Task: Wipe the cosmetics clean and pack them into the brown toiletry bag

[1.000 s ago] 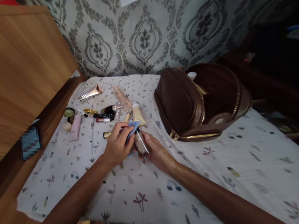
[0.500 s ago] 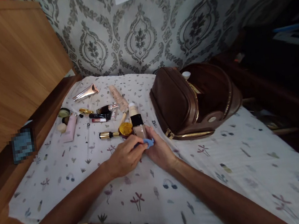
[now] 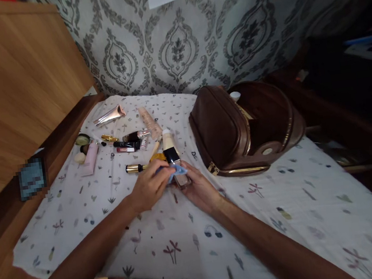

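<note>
My right hand (image 3: 201, 189) is wrapped round a foundation bottle (image 3: 183, 180) with a black cap, held tilted above the cloth-covered table. Pinched in the fingers of my left hand (image 3: 149, 187) is a small blue cloth (image 3: 179, 169), pressed against the bottle's side just below the cap. Just beyond my hands lie a cream tube (image 3: 168, 138) with a white cap and a round amber container (image 3: 157, 157), partly hidden by my left hand. A gold and black cosmetic tube (image 3: 135, 168) rests to the left of that container.
An open brown leather bag (image 3: 220, 126) stands at the right. Several cosmetics are spread at the left, among them a pink tube (image 3: 91, 159), a shiny rose-gold tube (image 3: 110, 116) and a beige tube (image 3: 149, 121). A wooden panel (image 3: 22, 78) borders the left side.
The blue cloth in my left hand has moved up the bottle, from its lower part to just under the cap. The bottle's lower end now shows. The view has shifted slightly.
</note>
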Tool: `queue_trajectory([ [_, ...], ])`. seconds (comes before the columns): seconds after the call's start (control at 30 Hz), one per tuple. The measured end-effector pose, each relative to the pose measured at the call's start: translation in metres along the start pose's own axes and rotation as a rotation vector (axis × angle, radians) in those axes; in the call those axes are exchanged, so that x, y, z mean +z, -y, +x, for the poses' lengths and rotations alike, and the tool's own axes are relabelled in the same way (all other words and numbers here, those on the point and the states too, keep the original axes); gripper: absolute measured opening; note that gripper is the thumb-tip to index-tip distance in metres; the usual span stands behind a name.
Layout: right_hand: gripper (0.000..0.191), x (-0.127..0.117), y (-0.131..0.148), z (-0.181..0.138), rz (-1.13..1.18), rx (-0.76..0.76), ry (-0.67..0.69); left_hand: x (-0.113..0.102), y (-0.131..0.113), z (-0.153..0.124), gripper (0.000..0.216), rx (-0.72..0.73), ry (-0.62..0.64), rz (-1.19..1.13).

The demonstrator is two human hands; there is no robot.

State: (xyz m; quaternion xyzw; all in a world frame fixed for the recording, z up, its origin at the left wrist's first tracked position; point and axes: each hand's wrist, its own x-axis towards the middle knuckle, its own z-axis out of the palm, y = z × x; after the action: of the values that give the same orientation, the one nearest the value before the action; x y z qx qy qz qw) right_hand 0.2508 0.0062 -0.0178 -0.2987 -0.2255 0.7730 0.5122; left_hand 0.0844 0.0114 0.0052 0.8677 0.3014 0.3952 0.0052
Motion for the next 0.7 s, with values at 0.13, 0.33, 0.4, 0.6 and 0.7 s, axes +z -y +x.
queue_trajectory([
  [0.13, 0.036, -0.002, -0.003, 0.000, -0.076, 0.029, 0.009, -0.005, 0.011, 0.003, 0.018, -0.186, -0.180, 0.030],
  [0.33, 0.034, -0.001, -0.005, -0.003, -0.114, 0.016, 0.005, -0.004, 0.012, 0.003, 0.017, -0.260, -0.207, -0.005],
  [0.4, 0.035, 0.000, -0.005, -0.003, -0.110, 0.006, 0.001, -0.001, 0.010, 0.002, 0.017, -0.241, -0.178, -0.013],
  [0.6, 0.029, 0.002, -0.003, -0.002, -0.049, -0.075, -0.007, 0.005, -0.002, -0.001, 0.019, -0.152, -0.069, -0.068],
  [0.7, 0.027, -0.001, -0.003, 0.000, -0.003, -0.100, -0.033, 0.006, -0.011, -0.002, 0.020, -0.074, 0.006, -0.108],
])
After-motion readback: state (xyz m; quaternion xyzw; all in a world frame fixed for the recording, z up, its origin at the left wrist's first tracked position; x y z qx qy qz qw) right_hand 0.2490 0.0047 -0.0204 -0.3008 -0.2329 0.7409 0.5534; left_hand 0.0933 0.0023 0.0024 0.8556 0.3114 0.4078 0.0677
